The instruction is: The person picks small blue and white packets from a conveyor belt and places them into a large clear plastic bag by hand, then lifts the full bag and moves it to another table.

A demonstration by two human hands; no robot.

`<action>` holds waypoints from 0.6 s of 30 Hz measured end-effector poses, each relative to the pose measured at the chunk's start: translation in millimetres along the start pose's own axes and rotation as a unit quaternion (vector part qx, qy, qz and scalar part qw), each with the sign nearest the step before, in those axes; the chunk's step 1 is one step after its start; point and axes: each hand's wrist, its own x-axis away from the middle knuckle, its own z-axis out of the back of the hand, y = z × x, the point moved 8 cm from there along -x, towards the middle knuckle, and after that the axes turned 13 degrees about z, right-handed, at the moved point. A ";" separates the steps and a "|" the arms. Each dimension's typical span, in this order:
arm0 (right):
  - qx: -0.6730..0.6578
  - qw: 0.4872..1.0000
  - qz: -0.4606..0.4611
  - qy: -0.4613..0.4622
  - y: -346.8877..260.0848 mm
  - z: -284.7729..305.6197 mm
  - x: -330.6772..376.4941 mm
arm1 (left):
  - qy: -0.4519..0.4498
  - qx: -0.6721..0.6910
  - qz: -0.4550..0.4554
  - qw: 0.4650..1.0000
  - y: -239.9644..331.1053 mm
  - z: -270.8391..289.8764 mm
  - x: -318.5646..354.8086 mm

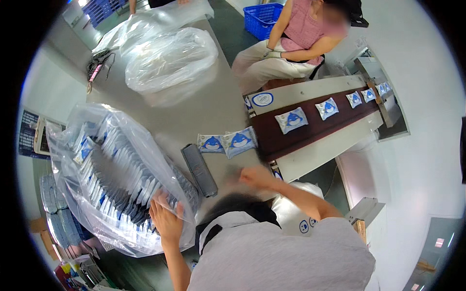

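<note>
My left hand (pixel 166 218) reaches into a large clear plastic bag (pixel 141 131), its fingers stretched out against rows of small white-and-blue packets (pixel 114 169). The packets stand closely packed on edge inside the bag. My right hand (pixel 257 177) is over the table's near right side, smeared by motion, so its fingers cannot be made out. Beyond it two packets with a blue whale-like picture, one (pixel 211 144) partly under the other (pixel 240 140), lie at the belt's end. A grey bar-shaped block (pixel 199 169) lies between the bag and my right hand.
On the right a dark red conveyor belt (pixel 320 127) carries several spaced packets (pixel 292 120). More clear plastic bags (pixel 172 58) lie on the far table (pixel 213 92). A seated person (pixel 301 39) rests beside the belt, near a blue crate (pixel 262 22). Dark cords (pixel 99 60) lie far left.
</note>
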 end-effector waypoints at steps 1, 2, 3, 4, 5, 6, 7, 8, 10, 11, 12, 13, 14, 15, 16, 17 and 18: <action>0.055 0.998 0.007 0.040 15.5 33.8 -1.3 | 0.002 -0.007 0.004 1.000 3.4 -1.2 0.3; 0.110 0.991 0.015 0.080 33.8 71.1 -1.6 | 0.006 -0.010 0.003 1.000 5.0 -2.9 0.6; 0.116 0.987 0.039 0.104 54.8 111.1 -2.5 | 0.012 -0.015 0.005 1.000 5.9 -3.2 1.5; 0.077 0.985 0.007 0.151 75.6 150.3 3.3 | 0.018 -0.020 0.008 1.000 4.8 -3.1 1.8; 0.125 0.973 0.037 0.189 91.8 187.3 15.1 | 0.020 -0.020 0.008 1.000 4.9 -2.4 2.2; 0.258 0.951 -0.035 0.168 141.0 214.8 33.0 | 0.022 -0.016 0.002 1.000 10.0 -2.7 0.1; 0.286 0.945 -0.080 0.141 158.7 241.1 36.1 | 0.025 -0.017 0.005 1.000 8.8 -1.9 0.1; 0.326 0.934 -0.110 0.102 180.6 257.9 48.2 | 0.020 -0.015 0.009 1.000 8.8 -1.9 -0.5; 0.379 0.897 -0.223 -0.043 216.7 274.2 60.7 | 0.012 -0.015 0.021 1.000 7.5 -1.3 -1.8; 0.398 0.882 -0.240 -0.081 249.3 276.3 81.0 | 0.011 -0.011 0.015 1.000 11.4 -0.8 -4.3; 0.416 0.864 -0.257 -0.119 278.0 271.6 93.9 | 0.008 -0.008 0.009 1.000 15.9 -1.1 -7.7; 0.413 0.863 -0.244 -0.158 269.4 262.0 71.8 | 0.006 -0.014 0.016 1.000 13.6 0.8 -5.5; 0.411 0.861 -0.227 -0.198 236.2 257.0 43.7 | 0.000 -0.020 0.032 0.999 7.5 3.4 -2.0; 0.411 0.853 -0.221 -0.233 216.9 256.3 31.4 | -0.006 -0.018 0.037 0.999 6.6 4.1 -3.2; 0.384 0.860 -0.182 -0.283 227.1 246.0 25.9 | -0.014 -0.011 0.033 0.999 10.9 2.4 -6.5; 0.354 0.863 -0.136 -0.333 226.4 233.3 6.4 | -0.013 -0.020 0.043 0.999 10.0 1.0 -6.4; 0.322 0.862 -0.090 -0.381 222.7 220.2 -4.9 | -0.014 -0.020 0.041 0.999 7.0 0.0 -5.7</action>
